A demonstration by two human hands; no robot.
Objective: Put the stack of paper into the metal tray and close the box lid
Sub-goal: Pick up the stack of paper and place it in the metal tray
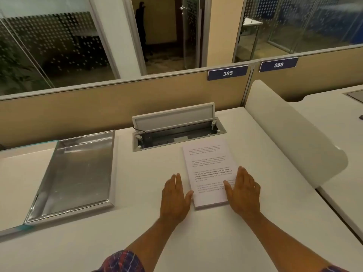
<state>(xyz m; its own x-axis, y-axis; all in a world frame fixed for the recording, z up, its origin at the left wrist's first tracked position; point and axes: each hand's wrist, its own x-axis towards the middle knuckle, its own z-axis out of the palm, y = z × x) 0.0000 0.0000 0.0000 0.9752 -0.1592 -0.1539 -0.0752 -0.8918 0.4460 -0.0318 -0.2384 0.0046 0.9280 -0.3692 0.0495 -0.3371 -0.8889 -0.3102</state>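
Note:
A stack of printed white paper (pixel 208 165) lies flat on the white desk, right of centre. My left hand (pixel 175 195) rests flat on the desk along the stack's left edge, thumb touching it. My right hand (pixel 243 191) lies over the stack's near right corner, fingers spread, thumb on the top sheet. Neither hand holds anything. An empty metal tray (pixel 49 193) sits at the left of the desk. Behind the paper, a recessed cable box (pixel 221 132) is set into the desk, its grey lid (pixel 173 115) standing raised at the back.
A beige partition (pixel 78 114) with number plates 385 and 386 runs along the back of the desk. A curved white divider (pixel 290 134) borders the desk on the right. A glass panel (pixel 17 152) lies under the tray's left side.

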